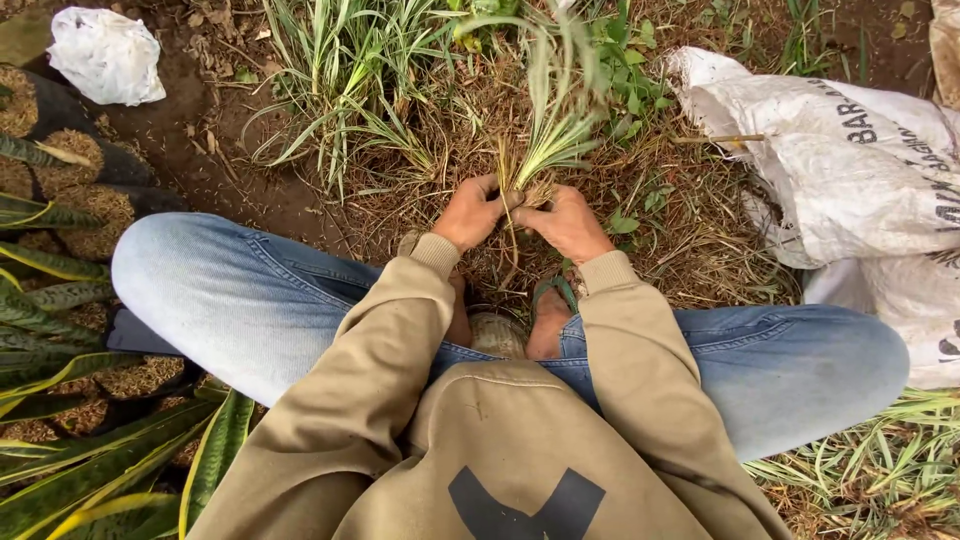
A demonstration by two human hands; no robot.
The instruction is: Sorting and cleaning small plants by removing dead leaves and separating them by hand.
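Note:
I squat on the ground in blue jeans and a tan sweater. My left hand [470, 212] and my right hand [568, 222] meet at the base of a small clump of striped green-and-white grass [552, 140]. Both hands grip its brown roots and dry lower stems, fingers closed around them. The leaves of the grass clump rise away from me. Beneath my hands lies a mat of dry brown roots and straw [690, 240].
More grass tufts [340, 80] grow on the bare soil ahead. Black pots with yellow-edged sword-shaped plants [60, 300] stand at my left. A white crumpled bag [105, 55] lies far left. Large white woven sacks [860, 170] lie at right. Cut grass [880, 470] lies at lower right.

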